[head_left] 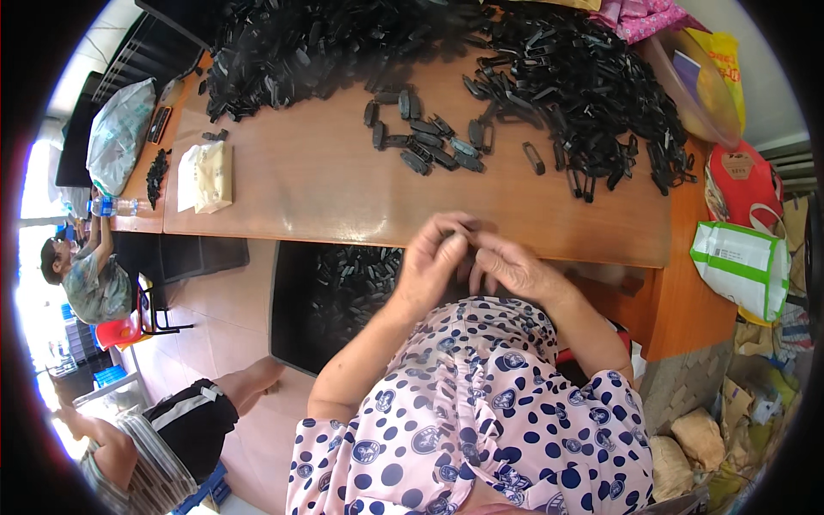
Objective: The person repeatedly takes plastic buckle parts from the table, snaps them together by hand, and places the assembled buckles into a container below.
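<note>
My left hand (435, 259) and my right hand (513, 264) meet at the table's near edge, in front of my body. Fingers on both are curled into a pinch, and whatever lies between them is too hidden to name. Beyond them on the brown table (318, 184) lies a loose cluster of small black plastic pieces (422, 137), some oval and solid. A single black open-framed piece (533, 158) rests apart to the right of it.
Heaps of black pieces (318, 56) and framed pieces (566, 86) cover the far side. A tissue pack (212, 178) sits at left. Below the table edge stands a black bin (296, 313) of parts. Two other people (96, 279) are at left; bags (742, 262) hang at right.
</note>
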Available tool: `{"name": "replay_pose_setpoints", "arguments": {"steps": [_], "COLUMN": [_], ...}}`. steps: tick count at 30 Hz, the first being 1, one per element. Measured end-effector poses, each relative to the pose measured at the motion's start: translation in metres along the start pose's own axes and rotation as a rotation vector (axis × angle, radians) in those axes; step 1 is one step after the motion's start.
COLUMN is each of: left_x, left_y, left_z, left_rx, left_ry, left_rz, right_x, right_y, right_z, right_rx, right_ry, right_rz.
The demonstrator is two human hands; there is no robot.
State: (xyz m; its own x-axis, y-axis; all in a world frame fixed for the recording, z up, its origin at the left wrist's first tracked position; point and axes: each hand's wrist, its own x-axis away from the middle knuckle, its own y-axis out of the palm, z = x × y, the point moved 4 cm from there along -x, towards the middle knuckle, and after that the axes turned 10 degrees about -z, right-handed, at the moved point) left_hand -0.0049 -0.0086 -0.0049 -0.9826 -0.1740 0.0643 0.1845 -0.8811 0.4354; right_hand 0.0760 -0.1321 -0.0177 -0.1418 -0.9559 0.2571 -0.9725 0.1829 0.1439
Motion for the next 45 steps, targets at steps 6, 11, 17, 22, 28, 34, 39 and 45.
{"name": "replay_pose_setpoints", "arguments": {"steps": [6,11,17,22,28,34,39,45], "left_x": [-0.065,-0.08,-0.063,-0.034,-0.009,-0.005,0.002,0.008], "left_y": [-0.066,-0.078,-0.077,-0.056,-0.027,-0.017,-0.013,0.001], "left_z": [0.038,0.041,0.032,0.025,0.022,0.031,0.033,0.038], "left_rx": [-1.287,-1.657,-1.69,-1.001,-0.774,-0.846,-0.946,-1.184], "left_ry": [0.191,0.171,0.086,0.058,0.082,0.149,0.214,0.36], "left_rz": [0.225,0.019,-0.139,0.091,0.021,-0.027,-0.083,-0.153], "right_x": [-0.011,-0.029,-0.023,-0.024,-0.021,-0.015,-0.008,-0.006], "right_y": [-0.095,-0.117,-0.102,-0.045,-0.02,-0.02,-0.019,-0.02], "right_z": [-0.054,-0.037,-0.032,-0.017,-0.022,-0.022,-0.021,-0.013], "right_rx": [1.538,1.648,0.628,-0.503,-0.537,-0.524,-0.525,-0.364], "right_ry": [0.058,0.067,-0.195,-0.212,-0.203,-0.199,0.007,0.157], "right_rz": [0.737,0.65,0.567,0.092,0.056,-0.009,-0.055,-0.056]}}
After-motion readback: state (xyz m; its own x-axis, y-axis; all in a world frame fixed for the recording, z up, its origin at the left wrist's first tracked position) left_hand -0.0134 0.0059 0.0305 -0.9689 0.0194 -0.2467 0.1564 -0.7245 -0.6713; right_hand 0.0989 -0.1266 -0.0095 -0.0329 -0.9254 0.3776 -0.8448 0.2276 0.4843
